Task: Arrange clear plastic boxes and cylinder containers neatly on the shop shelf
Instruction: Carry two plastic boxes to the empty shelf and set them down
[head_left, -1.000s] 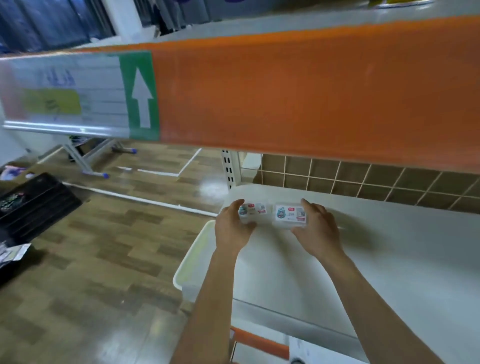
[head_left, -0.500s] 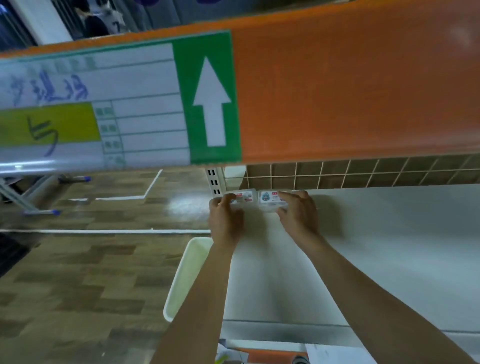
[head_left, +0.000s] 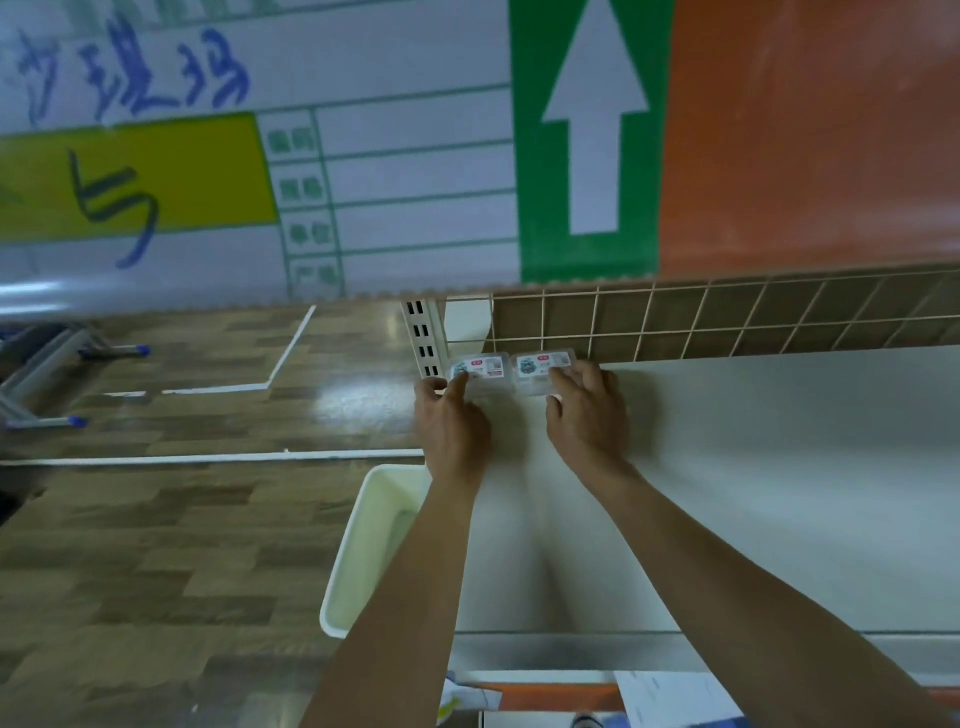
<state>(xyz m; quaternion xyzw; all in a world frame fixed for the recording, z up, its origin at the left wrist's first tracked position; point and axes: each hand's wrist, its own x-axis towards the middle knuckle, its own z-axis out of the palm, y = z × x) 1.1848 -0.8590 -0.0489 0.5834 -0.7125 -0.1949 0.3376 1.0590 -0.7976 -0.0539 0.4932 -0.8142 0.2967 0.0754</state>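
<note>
1. The orange shelf edge (head_left: 810, 130) overhead is carrying a large sign (head_left: 395, 171). A green panel on it is showing a white arrow (head_left: 595, 114) pointing up. Blue handwriting and a dark handwritten stroke on a yellow field are sitting to its left, and I am not managing to read either. The green printed characters in the ruled rows are blurring out.
2. The white shelf (head_left: 769, 467) is taking its first items, so the placing step is looking under way, with most of the arranging yet to come.
3. A white tray (head_left: 358, 551) is sitting off the shelf's left edge.
4. The left grip (head_left: 452, 423) is pinching the near left corner of the left box (head_left: 480, 366), thumb outside and forefinger on the lid. The right grip (head_left: 587, 415) is laying its fingers over the right box (head_left: 537, 366), with the thumb tucking against its near side.
5. Both clear boxes are lying flat at the shelf's back left corner, close against the wire grid (head_left: 727, 322). They are sitting just beside each other, the left one next to the slotted upright (head_left: 423, 338). The next move is likely calling for squaring them to the back edge, closing the gap, then letting go.
6. Each lid is wearing a white label with a red patch, a bluish picture and a square code, its text too small to read.
</note>
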